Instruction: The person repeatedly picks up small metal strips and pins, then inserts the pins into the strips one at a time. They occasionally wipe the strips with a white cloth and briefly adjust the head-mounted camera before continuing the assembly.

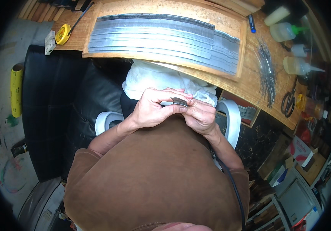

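Observation:
Close in front of my body, both hands meet around a small stack of thin grey metal pieces (pixel 179 101). My left hand (pixel 154 107) pinches the stack between the thumb below and the fingers above. At the stack's right end my right hand (pixel 201 114) is curled, its fingertips pressed against it. How far the pieces reach inside the right hand is hidden. A white cloth (pixel 144 79) lies across my lap just beyond the hands.
On the wooden bench ahead, a shallow wooden tray (pixel 87 45) holds rows of thin metal strips (pixel 154 36). A yellow tape measure (pixel 63 34) lies left. Toward the right are a bundle of wires (pixel 266 73), black scissors (pixel 288 103), a blue marker (pixel 252 24) and squeeze bottles (pixel 283 32).

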{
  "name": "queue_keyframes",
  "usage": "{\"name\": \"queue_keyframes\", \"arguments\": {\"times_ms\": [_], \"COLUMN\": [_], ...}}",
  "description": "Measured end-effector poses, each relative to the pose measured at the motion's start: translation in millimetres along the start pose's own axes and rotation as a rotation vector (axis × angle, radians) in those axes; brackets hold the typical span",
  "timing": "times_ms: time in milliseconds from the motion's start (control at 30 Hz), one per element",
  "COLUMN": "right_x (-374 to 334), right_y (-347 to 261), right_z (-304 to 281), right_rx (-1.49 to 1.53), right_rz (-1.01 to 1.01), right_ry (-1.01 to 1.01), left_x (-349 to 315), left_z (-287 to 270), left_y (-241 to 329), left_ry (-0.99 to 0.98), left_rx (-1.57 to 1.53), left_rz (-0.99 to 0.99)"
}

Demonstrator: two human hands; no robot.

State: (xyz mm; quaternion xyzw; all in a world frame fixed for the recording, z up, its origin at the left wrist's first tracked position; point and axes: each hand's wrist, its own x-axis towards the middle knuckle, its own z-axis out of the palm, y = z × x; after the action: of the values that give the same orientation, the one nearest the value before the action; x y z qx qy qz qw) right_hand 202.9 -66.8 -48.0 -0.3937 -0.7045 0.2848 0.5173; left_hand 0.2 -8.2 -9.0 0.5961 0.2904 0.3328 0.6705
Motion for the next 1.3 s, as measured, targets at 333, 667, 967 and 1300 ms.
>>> {"name": "queue_keyframes", "arguments": {"times_ms": [333, 667, 967, 1300], "right_x": [-16.9, -39.9, -37.8, -29.3], "right_y": [-4.4, 15.8, 15.8, 2.0], "right_z": [9.9, 29.3, 30.1, 26.0], "right_rx": [0.154, 0.269, 0.128, 0.026], "right_rz": [0.153, 0.269, 0.201, 0.206], "right_ry": [0.013, 0.051, 0.058, 0.057], "left_x": [-4.5, -8.9, -8.3, -7.7], "left_z": [1.5, 4.4, -3.1, -7.6], "left_y": [1.8, -7.6, -14.9, -24.9], "left_ry": [0.011, 0.018, -0.022, -0.022], "left_rx": [0.011, 0.096, 0.041, -0.115], "left_rz": [-0.175, -0.143, -0.167, -0.162]}}
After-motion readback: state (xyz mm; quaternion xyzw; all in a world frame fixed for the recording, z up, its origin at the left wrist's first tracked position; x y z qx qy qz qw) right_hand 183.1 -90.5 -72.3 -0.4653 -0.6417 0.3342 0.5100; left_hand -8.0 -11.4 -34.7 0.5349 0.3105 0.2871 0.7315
